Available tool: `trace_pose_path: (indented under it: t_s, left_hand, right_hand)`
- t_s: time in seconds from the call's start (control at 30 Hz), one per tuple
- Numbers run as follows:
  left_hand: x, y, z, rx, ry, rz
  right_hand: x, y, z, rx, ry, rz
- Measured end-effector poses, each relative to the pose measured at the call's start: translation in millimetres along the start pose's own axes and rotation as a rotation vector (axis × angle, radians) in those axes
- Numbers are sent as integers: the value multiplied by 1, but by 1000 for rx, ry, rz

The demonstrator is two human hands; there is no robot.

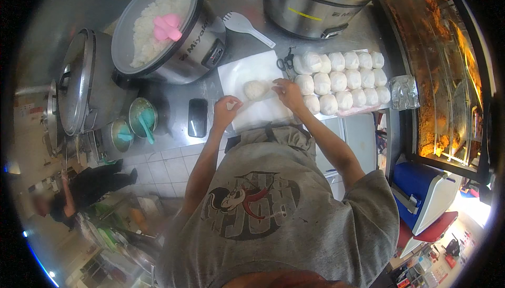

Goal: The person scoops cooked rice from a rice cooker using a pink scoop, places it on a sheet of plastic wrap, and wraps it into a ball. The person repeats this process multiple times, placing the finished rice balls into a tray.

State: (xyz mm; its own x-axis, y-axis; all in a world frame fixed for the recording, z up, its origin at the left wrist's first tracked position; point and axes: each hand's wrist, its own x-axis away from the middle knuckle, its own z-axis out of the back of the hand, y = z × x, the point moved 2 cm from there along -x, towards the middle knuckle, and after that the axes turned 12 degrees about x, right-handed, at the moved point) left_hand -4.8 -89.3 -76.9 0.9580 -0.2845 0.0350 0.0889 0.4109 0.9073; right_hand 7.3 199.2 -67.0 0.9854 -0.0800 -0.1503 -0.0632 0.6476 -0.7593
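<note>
A rounded mound of cooked rice [255, 90] lies on white paper sheets [246, 67] in front of me. At its lower left, my left hand [227, 111] has thumb and forefinger curled close together, at the near edge of a thin sheet. My right hand [288, 92] is just right of the rice, fingertips pinching a thin translucent sheet edge. Rows of paper-wrapped rice portions [338, 80] stand right of my right hand. Black-handled scissors [286, 63] lie above it. An open rice cooker [193, 61] at upper left holds rice and a pink scoop [167, 27].
A white plastic spork [248, 28] lies near a closed steel cooker [315, 7]. Left are a phone [197, 118], two bowls with teal scoops [146, 120] and a large lidded pot [75, 82]. A foil packet [404, 92] and lit glass cabinet [446, 74] stand right. Another person [85, 189] is lower left.
</note>
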Motion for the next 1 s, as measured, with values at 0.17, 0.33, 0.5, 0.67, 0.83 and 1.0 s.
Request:
trace_pose_path:
  t_s: [0.17,0.33,0.5,0.67,0.83,1.0]
  left_hand:
    - [-5,37,-2,141,-13,-1]
    - [8,16,-6,-81,-54,-142]
    - [17,-5,11,-164,-108,-57]
    - [25,5,17,-333,-203,-268]
    - [30,-7,14,-397,-343,-323]
    - [48,-19,-1,-499,-289,-381]
  right_hand:
    - [-16,9,-10,83,20,-133]
    - [-21,18,-19,33,30,-189]
    - [-8,-15,27,-107,-207,42]
    - [22,5,33,400,-414,319]
    - [26,10,32,521,-454,470]
    - [41,18,8,663,-480,492]
